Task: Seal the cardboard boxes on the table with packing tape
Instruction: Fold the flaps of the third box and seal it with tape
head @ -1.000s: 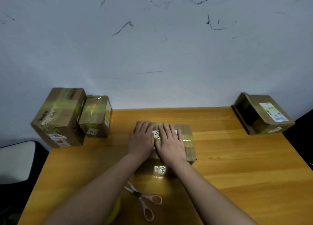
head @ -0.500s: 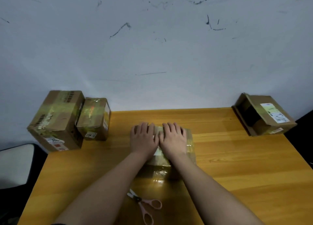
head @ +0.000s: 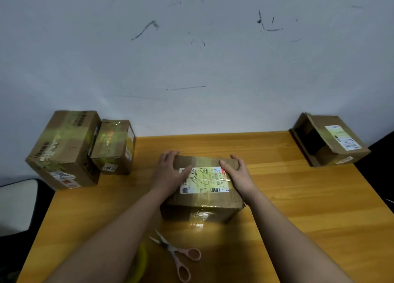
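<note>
box (head: 202,194): brown cardboard, glossy tape band, white label on top | place: mid-counter (head: 309,208), nearer far edge | left hand (head: 168,174) and right hand (head: 238,174) fingers grasped its side edges

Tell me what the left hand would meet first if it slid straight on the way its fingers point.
Likely nothing on the table: the left hand points over the middle box toward the wall, though depth is unclear.
</note>
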`<control>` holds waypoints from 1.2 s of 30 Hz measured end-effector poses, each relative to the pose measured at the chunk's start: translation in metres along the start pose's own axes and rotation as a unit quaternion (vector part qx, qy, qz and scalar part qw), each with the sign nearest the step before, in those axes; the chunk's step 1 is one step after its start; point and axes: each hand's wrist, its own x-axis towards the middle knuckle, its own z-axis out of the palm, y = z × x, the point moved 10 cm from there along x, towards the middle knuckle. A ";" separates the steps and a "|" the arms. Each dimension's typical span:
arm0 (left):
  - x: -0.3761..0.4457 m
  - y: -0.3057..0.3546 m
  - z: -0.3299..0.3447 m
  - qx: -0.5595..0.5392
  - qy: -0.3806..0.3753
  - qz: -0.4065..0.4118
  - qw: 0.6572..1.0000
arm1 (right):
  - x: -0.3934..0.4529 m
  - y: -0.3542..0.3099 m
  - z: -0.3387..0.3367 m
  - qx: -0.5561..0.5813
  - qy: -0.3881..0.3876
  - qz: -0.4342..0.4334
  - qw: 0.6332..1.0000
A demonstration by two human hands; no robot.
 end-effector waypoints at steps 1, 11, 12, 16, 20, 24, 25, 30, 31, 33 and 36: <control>-0.001 -0.012 0.003 -0.116 -0.011 -0.043 0.992 | -0.001 0.008 0.004 0.080 -0.034 0.035 0.996; -0.009 -0.030 0.022 -0.381 -0.080 -0.202 0.899 | 0.014 0.045 0.017 0.249 -0.109 0.125 0.954; -0.009 -0.029 0.021 -0.365 -0.073 -0.197 0.907 | 0.013 0.044 0.015 0.244 -0.098 0.116 0.958; -0.007 -0.021 -0.002 -0.177 -0.006 -0.129 0.976 | 0.007 0.019 -0.012 0.073 0.027 0.015 0.997; -0.027 0.025 -0.026 0.064 0.109 0.046 0.991 | -0.026 -0.049 -0.022 -0.323 0.181 -0.227 0.901; -0.070 0.063 0.015 0.256 0.104 0.203 0.939 | -0.056 -0.078 0.038 -0.449 0.149 -0.391 0.789; -0.078 0.064 0.031 0.268 0.084 0.218 0.935 | -0.055 -0.077 0.051 -0.473 0.121 -0.394 0.778; -0.084 0.057 0.059 0.317 0.018 0.255 0.913 | -0.034 -0.067 0.060 -0.529 0.050 -0.347 0.773; -0.083 0.055 0.057 0.330 0.004 0.271 0.904 | -0.033 -0.066 0.059 -0.539 0.047 -0.347 0.766; -0.078 0.051 0.051 0.348 -0.024 0.295 0.889 | -0.032 -0.067 0.059 -0.546 0.044 -0.350 0.760; -0.071 0.048 0.043 0.351 -0.030 0.268 0.897 | -0.028 -0.067 0.060 -0.548 0.033 -0.339 0.764</control>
